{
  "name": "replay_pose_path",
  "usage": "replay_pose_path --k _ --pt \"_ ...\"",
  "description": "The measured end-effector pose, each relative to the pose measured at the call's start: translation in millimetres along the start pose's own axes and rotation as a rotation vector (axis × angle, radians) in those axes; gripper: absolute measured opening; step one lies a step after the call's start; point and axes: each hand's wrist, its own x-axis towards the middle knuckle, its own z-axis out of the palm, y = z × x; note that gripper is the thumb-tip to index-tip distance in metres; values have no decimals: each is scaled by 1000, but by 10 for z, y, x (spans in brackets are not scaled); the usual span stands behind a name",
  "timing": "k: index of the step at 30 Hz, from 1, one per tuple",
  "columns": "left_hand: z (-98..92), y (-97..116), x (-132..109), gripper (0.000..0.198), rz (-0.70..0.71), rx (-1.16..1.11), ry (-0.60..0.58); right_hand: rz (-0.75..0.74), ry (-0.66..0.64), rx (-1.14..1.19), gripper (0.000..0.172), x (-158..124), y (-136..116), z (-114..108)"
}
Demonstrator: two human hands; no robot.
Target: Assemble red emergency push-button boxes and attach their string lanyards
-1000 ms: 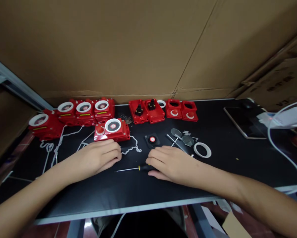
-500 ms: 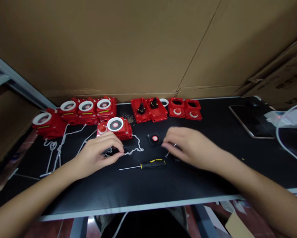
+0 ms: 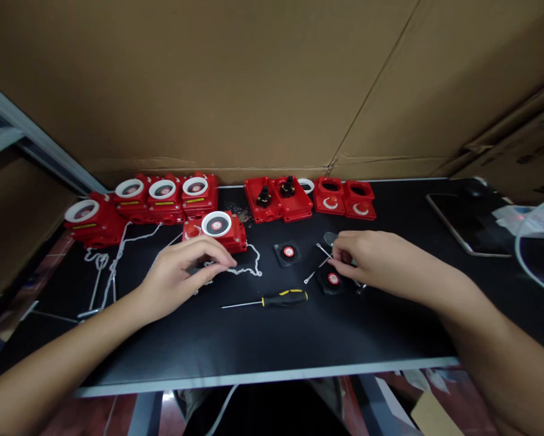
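The table [image 3: 253, 339] was black all over. The boxes [image 3: 163, 195] at the back were red, and some had white rings on top and a thin yellow stripe. The screwdriver [image 3: 284, 297] had a black handle with yellow bits, and its stick was silver. The little square piece [image 3: 288, 252] was black with a red and white dot, and so was the second piece [image 3: 333, 279]. The chain [image 3: 247, 270] was white. The wall [image 3: 253, 79] was plain brown cardboard.

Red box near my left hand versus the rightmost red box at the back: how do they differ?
The near red box has a white ring around a dark disc; the rightmost red box has an open dark hole and a white arc. The near one stands alone; the rightmost touches a twin. Both are red.
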Motion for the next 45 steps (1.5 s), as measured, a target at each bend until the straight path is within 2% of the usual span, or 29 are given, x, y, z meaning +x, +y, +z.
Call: replay_pose_path --k 4,10,14,17,20,22,26,29,32,40,45 --pt "22 17 5 12 -43 -74 22 12 50 78 23 -18 78 -9" --pt "29 94 42 8 -83 -208 86 -70 160 330 45 -94 173 -81" --pt "-5 185 94 7 -159 -276 148 -139 321 490 46 -88 144 -154" --pt "-1 267 162 5 -277 -309 203 -223 486 525 41 -57 -8 -228" --pt "83 306 222 3 -356 -388 212 -377 599 497 35 -11 -291 -239" --pt "178 290 235 7 -370 -460 227 -487 650 478 32 32 -505 -167" --pt "346 218 170 26 -419 -632 307 -605 810 500 23 112 -799 121" --pt "384 210 86 25 -451 -694 278 -628 780 563 18 106 -854 322" --pt "381 257 32 17 -445 -726 257 -666 746 607 17 57 -847 417" --pt "419 394 41 15 -458 -714 200 -795 650 646 20 18 -904 460" --pt "405 395 33 14 -463 -693 197 -788 621 628 20 20 -931 469"
